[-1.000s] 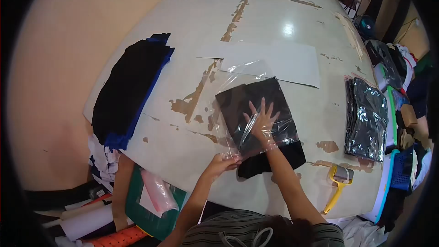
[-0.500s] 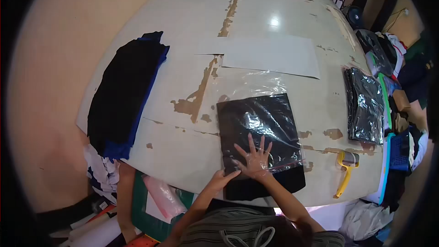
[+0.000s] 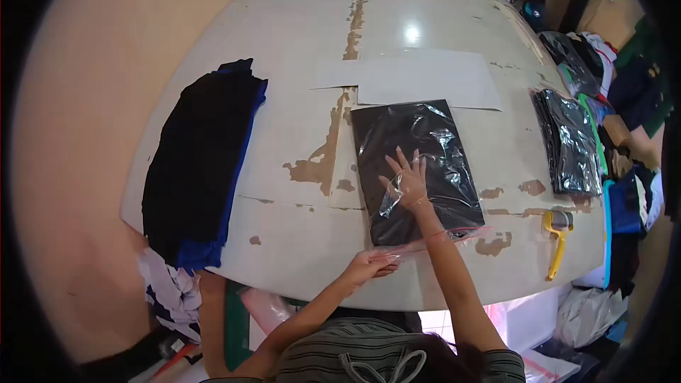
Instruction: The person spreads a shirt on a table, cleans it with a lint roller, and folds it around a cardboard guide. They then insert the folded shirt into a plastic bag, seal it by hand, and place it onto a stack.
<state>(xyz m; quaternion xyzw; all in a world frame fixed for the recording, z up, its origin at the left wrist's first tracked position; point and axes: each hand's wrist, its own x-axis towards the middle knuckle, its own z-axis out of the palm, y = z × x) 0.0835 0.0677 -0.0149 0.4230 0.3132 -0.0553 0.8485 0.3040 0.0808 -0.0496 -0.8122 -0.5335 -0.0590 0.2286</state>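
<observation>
A folded black garment lies flat inside a clear plastic zip bag on the table in front of me. My right hand reaches through the bag's mouth and rests on the garment under the film, fingers spread. The pinkish zip strip crosses my right forearm. At the near left corner of the mouth, my left hand pinches the bag's edge with its fingers closed.
Stacked black and blue garments lie on the left. Several bagged dark garments are piled at the right, near a yellow-handled lint roller. A white sheet lies beyond the bag. The white table has peeling patches.
My right hand has slid away from me inside the bag, and the garment now reaches the bag's far end. None of it sticks out at the mouth. My left hand now grips the edge.
</observation>
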